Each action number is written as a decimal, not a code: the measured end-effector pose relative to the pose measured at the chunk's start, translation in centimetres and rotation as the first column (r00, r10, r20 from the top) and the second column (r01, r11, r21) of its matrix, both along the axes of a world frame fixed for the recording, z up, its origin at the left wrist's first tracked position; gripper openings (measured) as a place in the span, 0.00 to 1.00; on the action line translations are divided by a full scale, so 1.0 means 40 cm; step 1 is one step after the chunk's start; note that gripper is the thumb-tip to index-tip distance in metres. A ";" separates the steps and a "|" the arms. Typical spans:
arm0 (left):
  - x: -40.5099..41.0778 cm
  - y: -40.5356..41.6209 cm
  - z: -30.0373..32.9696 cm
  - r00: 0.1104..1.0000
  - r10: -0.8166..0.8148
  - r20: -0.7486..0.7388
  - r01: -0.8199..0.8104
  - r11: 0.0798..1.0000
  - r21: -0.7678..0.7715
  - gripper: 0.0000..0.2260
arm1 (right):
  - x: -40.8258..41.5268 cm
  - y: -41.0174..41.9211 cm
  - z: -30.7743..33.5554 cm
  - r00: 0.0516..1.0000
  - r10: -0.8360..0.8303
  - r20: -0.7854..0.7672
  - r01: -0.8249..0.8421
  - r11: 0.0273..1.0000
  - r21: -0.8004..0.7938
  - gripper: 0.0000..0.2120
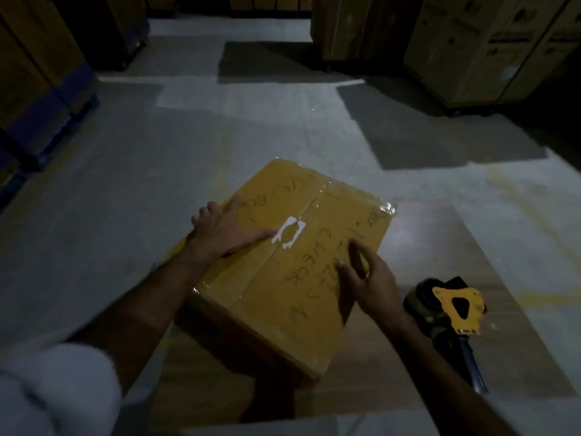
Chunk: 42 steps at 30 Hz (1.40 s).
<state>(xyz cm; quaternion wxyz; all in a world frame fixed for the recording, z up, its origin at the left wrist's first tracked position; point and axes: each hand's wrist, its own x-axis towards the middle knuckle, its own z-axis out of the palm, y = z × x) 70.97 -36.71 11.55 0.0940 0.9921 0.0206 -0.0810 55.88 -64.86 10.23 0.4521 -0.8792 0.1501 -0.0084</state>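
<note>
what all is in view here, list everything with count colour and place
cardboard box: one, yellow-brown, taped shut, handwriting on top, centre of the floor
label scrap: one, white, torn, on the box's top seam
tape dispenser: one, yellow and black with a blue handle, lying right of the box
brown sheet: one, flat on the floor under the box and dispenser
floor: grey, patchy
stacked cartons: several, tan, far right, more at far left
left hand: rests on the box top near its left edge, thumb out towards the label scrap
right hand: blurred, fingers bent on the box top by its right edge
sleeve: one, white, lower left
</note>
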 end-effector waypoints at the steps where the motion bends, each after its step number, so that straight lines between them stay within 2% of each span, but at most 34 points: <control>1: -0.017 -0.007 -0.005 1.000 -0.012 -0.013 0.012 1.000 -0.002 0.65 | 0.006 -0.003 0.000 0.997 -0.056 -0.054 0.050 0.993 -0.103 0.31; 4: -0.069 -0.004 -0.010 0.995 -0.069 -0.077 0.061 0.993 -0.101 0.66 | -0.008 0.016 -0.001 0.971 -0.156 -0.184 0.097 0.951 -0.295 0.41; 6: -0.103 -0.002 -0.007 0.994 -0.077 -0.076 0.065 0.986 -0.152 0.66 | -0.020 0.021 0.006 0.970 -0.186 -0.159 0.130 0.941 -0.312 0.47; 11: -0.196 -0.012 0.018 1.000 -0.004 -0.031 -0.004 0.973 -0.229 0.65 | -0.058 0.017 0.028 0.979 -0.185 -0.082 0.150 0.935 -0.321 0.51; 16: -0.244 -0.033 0.146 0.985 -0.050 0.168 0.072 0.989 -0.128 0.62 | -0.121 -0.001 0.107 0.981 -0.191 0.023 0.188 0.928 -0.321 0.50; 21: -0.274 -0.153 0.312 0.925 -0.080 0.371 0.144 0.978 -0.151 0.62 | -0.183 -0.106 0.262 0.919 -0.284 0.273 0.365 0.875 -0.318 0.47; 27: -0.359 -0.463 0.383 0.873 -0.195 0.448 0.327 0.914 -0.240 0.56 | -0.349 -0.359 0.380 0.825 -0.445 0.348 0.563 0.704 -0.434 0.52; 34: -0.584 -0.951 0.375 0.801 -0.381 0.462 0.519 0.827 -0.215 0.62 | -0.701 -0.736 0.374 0.696 -0.640 0.325 0.714 0.570 -0.406 0.51; 42: -0.912 -1.523 0.283 0.674 -0.641 0.367 0.735 0.630 -0.250 0.64 | -1.133 -1.174 0.304 0.499 -0.814 0.298 0.829 0.348 -0.437 0.50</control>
